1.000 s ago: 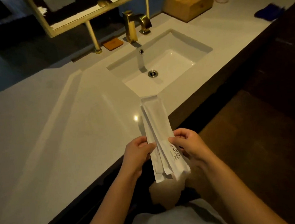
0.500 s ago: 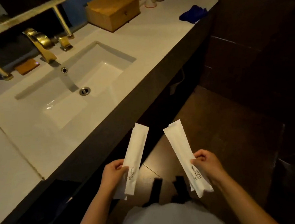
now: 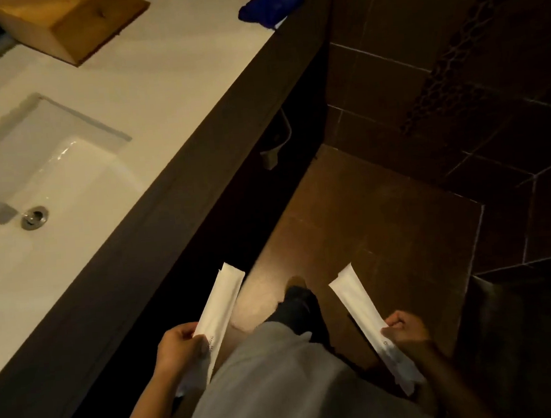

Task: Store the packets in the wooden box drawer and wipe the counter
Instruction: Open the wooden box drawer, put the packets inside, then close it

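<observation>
My left hand (image 3: pixel 178 348) pinches a long white packet (image 3: pixel 221 307) by its lower part, held over the floor beside the counter's dark front. My right hand (image 3: pixel 406 332) grips a second white packet (image 3: pixel 360 304) the same way, further right. Both packets point up and away from me. The wooden box (image 3: pixel 71 18) stands at the back of the white counter (image 3: pixel 171 72), past the sink. A crumpled blue cloth (image 3: pixel 269 1) lies near the counter's front edge at the far end.
A white sink basin (image 3: pixel 57 179) with a metal drain (image 3: pixel 34 217) is sunk into the counter on the left. Brown floor tiles (image 3: pixel 367 221) and a dark tiled wall (image 3: pixel 474 77) lie to the right. My foot (image 3: pixel 296 306) steps forward between the packets.
The view has swung right along the counter; the box and cloth now sit nearer the top. My hands have spread further apart, each keeping its packet.
</observation>
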